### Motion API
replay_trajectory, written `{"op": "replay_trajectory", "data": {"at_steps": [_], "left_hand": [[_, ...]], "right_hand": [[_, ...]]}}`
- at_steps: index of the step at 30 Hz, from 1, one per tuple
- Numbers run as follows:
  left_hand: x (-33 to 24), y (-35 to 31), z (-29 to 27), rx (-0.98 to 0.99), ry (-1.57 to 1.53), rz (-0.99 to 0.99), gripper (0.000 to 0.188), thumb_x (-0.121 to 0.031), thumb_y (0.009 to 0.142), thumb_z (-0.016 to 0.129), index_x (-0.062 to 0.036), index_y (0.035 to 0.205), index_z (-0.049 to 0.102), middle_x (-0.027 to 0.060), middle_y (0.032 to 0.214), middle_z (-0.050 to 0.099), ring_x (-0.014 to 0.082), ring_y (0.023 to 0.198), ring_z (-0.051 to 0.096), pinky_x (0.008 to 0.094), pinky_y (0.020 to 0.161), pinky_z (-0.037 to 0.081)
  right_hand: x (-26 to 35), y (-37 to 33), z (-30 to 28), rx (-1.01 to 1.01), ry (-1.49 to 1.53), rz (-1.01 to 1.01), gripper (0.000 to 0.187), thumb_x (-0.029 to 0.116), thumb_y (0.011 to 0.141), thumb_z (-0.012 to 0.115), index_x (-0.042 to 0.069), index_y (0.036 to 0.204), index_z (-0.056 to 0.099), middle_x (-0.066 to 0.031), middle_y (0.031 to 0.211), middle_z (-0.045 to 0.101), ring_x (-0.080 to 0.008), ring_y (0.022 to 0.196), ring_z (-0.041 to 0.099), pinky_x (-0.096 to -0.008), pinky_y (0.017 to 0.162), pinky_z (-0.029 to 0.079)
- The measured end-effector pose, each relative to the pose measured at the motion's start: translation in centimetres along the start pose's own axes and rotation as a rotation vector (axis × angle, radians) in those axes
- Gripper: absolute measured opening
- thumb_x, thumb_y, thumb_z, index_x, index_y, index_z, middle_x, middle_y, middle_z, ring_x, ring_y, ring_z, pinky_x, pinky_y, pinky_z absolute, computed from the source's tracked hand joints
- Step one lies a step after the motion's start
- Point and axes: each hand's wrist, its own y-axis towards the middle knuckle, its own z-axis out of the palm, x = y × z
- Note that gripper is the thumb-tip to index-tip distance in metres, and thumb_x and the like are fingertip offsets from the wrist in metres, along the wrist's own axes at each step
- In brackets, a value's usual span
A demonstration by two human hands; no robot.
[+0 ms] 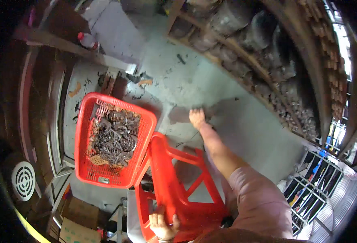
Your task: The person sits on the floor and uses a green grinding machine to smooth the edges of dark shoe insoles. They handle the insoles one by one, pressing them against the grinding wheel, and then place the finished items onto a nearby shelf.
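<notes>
A red plastic chair (168, 178) lies tipped over in front of me. My left hand (162, 227) grips its near part, fingers bent over the edge and thumb apart. My right arm stretches forward, and my right hand (197, 118) is closed low over the grey floor. Whatever that hand may hold is hidden by its fingers. Beside it on the floor is a dark patch (179, 115), which may be a shadow or a flat piece. Against the chair, on the left, stands a red plastic basket (81, 133) with dark and tan scraps (115, 135) inside.
More scraps (140, 79) litter the floor beyond the basket. A bottle with a red cap (88, 40) lies at the far left. Shelves packed with grey bundles (231, 48) run along the right. A metal wire rack (318, 174) stands at lower right, cardboard boxes (79, 218) at lower left.
</notes>
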Motion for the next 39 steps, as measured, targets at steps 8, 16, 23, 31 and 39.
{"op": "replay_trajectory", "data": {"at_steps": [8,16,23,31,39], "left_hand": [[-0.7,-0.4,0.0,0.063,-0.022,-0.103,0.040,-0.029,0.076,0.063,0.0022,0.100,0.059,0.0212,0.091,0.058,0.0433,0.091,0.054,0.0484,0.076,0.045],[-1.3,1.0,-0.5,0.044,0.030,-0.073,0.039,-0.030,0.079,0.059,0.0011,0.103,0.059,0.0160,0.096,0.061,0.0315,0.073,0.055,0.0403,0.064,0.044],[-1.7,1.3,-0.4,0.048,0.018,-0.089,0.040,-0.029,0.079,0.059,0.0015,0.104,0.060,0.0169,0.096,0.062,0.0329,0.074,0.055,0.0393,0.067,0.044],[-4.9,7.3,-1.9,-0.074,-0.040,0.016,0.024,-0.014,0.080,0.065,-0.0016,0.099,0.061,0.0174,0.097,0.060,0.0373,0.095,0.054,0.0469,0.089,0.042],[-32.8,39.7,-12.7,-0.651,-0.255,0.807,0.021,-0.007,0.084,0.060,-0.0020,0.105,0.059,0.0173,0.106,0.060,0.0333,0.105,0.056,0.0421,0.093,0.043]], "right_hand": [[-1.8,-7.1,-5.4,0.443,0.223,0.124,0.063,0.011,0.075,0.062,0.014,0.135,0.041,-0.0177,0.137,0.036,-0.0333,0.129,0.034,-0.0497,0.104,0.030],[0.0,-3.1,3.5,0.200,0.038,-0.058,0.109,0.025,0.063,0.081,0.018,0.148,0.012,-0.0133,0.150,0.020,-0.0290,0.135,0.027,-0.0496,0.104,0.028],[-0.2,-5.3,3.2,0.365,0.088,-0.192,0.022,0.011,0.078,0.055,0.011,0.091,0.073,-0.0116,0.092,0.070,-0.0280,0.090,0.066,-0.0462,0.080,0.048],[-5.9,-16.1,-20.2,-0.468,0.845,0.002,0.039,0.030,0.080,0.069,-0.001,0.102,0.060,-0.0127,0.099,0.061,-0.0283,0.094,0.059,-0.0417,0.077,0.050],[-18.1,-15.5,-57.5,-0.770,2.317,0.213,0.041,0.021,0.081,0.071,0.002,0.114,0.056,-0.0057,0.110,0.060,-0.0142,0.099,0.054,-0.0290,0.087,0.043]]}}
